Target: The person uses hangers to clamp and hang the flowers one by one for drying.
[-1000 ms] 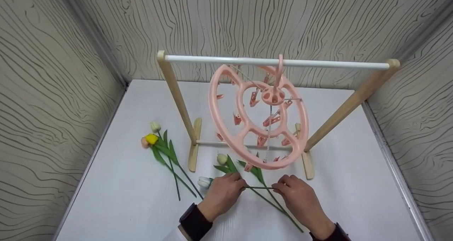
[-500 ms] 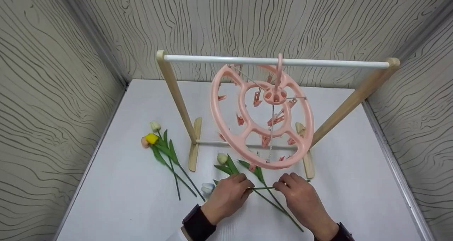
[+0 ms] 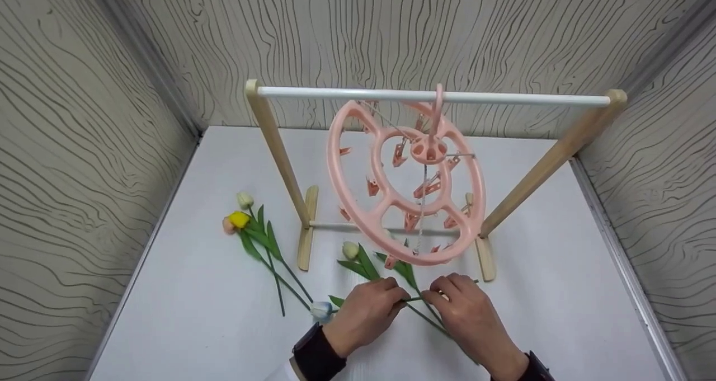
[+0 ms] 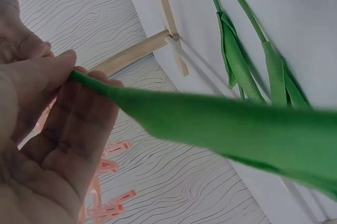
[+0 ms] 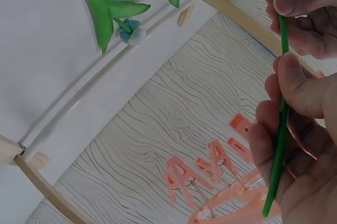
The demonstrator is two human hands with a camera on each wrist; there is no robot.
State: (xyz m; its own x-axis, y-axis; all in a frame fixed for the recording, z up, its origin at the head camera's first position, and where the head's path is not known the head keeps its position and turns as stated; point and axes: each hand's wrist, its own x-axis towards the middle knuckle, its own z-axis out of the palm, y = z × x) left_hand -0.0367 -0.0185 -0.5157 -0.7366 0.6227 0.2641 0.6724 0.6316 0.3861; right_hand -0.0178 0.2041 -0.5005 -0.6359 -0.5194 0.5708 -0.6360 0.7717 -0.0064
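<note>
A blue-and-white artificial tulip (image 3: 321, 310) is held level by its green stem, its head sticking out left of my left hand (image 3: 366, 315). That hand pinches the stem just below the large leaf (image 4: 210, 129), between thumb and fingers. My right hand (image 3: 467, 313) pinches the same stem a short way to the right; the stem's cut end (image 5: 268, 208) lies along its fingers. Beneath both hands, on the table, lie a white tulip (image 3: 351, 250) and another tulip with green leaves (image 3: 405, 269), their stems crossing toward the right hand.
A pink clip hanger (image 3: 358, 202) hangs from the white rod (image 3: 347, 93) of a wooden stand (image 3: 277, 151), just beyond my hands. To the left on the white table (image 3: 184, 274) lie a yellow tulip (image 3: 239, 220), a peach one (image 3: 228, 225) and a white one (image 3: 245, 200).
My left hand has slid rightward and my right hand slightly left, so less stem shows between them. The held tulip's head has dropped nearer to me. The hanger swung right, then back left.
</note>
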